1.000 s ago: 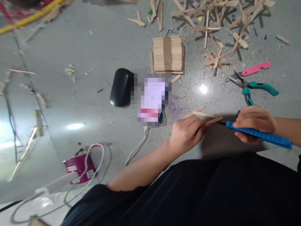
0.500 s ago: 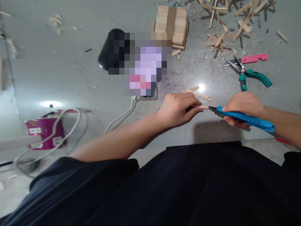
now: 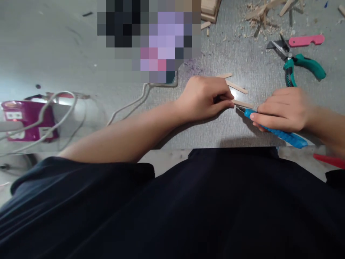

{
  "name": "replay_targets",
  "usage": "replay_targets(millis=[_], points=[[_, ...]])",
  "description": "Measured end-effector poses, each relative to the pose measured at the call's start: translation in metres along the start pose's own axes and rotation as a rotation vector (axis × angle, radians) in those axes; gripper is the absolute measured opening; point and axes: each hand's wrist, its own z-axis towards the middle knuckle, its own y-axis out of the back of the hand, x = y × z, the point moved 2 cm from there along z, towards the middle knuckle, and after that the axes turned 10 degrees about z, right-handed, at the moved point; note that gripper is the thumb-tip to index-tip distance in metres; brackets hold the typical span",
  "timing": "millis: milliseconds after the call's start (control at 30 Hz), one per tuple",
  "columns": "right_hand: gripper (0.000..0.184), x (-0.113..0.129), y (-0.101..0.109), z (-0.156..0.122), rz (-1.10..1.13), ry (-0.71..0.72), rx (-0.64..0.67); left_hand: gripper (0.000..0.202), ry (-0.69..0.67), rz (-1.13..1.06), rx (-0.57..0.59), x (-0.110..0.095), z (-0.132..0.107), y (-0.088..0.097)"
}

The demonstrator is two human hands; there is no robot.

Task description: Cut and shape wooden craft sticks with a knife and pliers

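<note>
My left hand (image 3: 205, 98) is closed in a pinch on a thin wooden stick (image 3: 242, 104) that pokes out to the right over the grey floor. My right hand (image 3: 283, 109) is wrapped round a blue utility knife (image 3: 280, 133), whose dark tip sits against the stick's far end. Two loose wooden sticks (image 3: 236, 86) lie on the floor just behind my left hand. My dark clothing fills the bottom of the view.
Green-handled pliers (image 3: 302, 64) and a pink tool (image 3: 306, 40) lie at the upper right, near wood shavings (image 3: 258, 18). A purple power strip (image 3: 25, 120) with white cables (image 3: 129, 106) sits at the left. A red object (image 3: 329, 160) lies at the right edge.
The view has tilted downward, so floor items slid up the frame. Both hands stayed together on the stick; the knife tip has closed in against the stick's end.
</note>
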Motion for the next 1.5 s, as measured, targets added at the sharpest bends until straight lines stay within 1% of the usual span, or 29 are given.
replay_targets(millis=[100,233,367,533,700,800,933,1100,1167,1233,1300,1367,1500], points=[[0.019,0.001,-0.001,0.001,0.049,-0.089,0.068,0.027,-0.017,0.016,0.022,0.002,0.004,0.002],[0.019,0.002,-0.004,0.002,0.095,-0.16,0.079,0.026,-0.033,-0.003,0.024,0.004,0.007,0.004],[0.021,0.001,-0.004,0.005,0.088,-0.164,0.061,0.027,-0.037,0.002,0.022,0.005,0.008,0.003],[0.023,0.004,-0.005,0.008,0.03,-0.159,0.129,0.026,-0.012,-0.008,0.02,0.008,0.006,0.003],[0.025,0.005,-0.005,0.009,0.061,-0.202,0.088,0.036,-0.013,-0.034,0.029,0.009,0.005,0.003],[0.025,0.005,-0.005,0.01,-0.003,-0.174,0.108,0.042,0.004,-0.06,0.026,0.009,0.005,0.003],[0.025,0.006,-0.003,0.011,-0.115,-0.105,0.137,0.04,-0.044,-0.033,0.023,0.008,0.006,0.004],[0.024,0.007,-0.001,0.014,-0.225,-0.016,0.106,0.04,-0.062,-0.013,0.004,0.007,0.006,0.003],[0.021,0.007,-0.001,0.013,-0.169,-0.032,0.068,0.039,-0.048,-0.017,0.004,0.006,0.007,0.003],[0.018,0.006,-0.002,0.012,-0.047,-0.107,0.038,0.037,-0.026,-0.025,0.018,0.006,0.007,0.004],[0.02,0.004,-0.004,0.01,0.05,-0.191,0.047,0.036,-0.013,-0.03,0.034,0.006,0.007,0.005],[0.023,0.003,-0.005,0.01,0.068,-0.227,0.077,0.036,-0.022,-0.026,0.045,0.005,0.007,0.006],[0.028,0.002,-0.003,0.012,0.041,-0.213,0.102,0.035,-0.052,-0.014,0.054,0.005,0.008,0.006]])
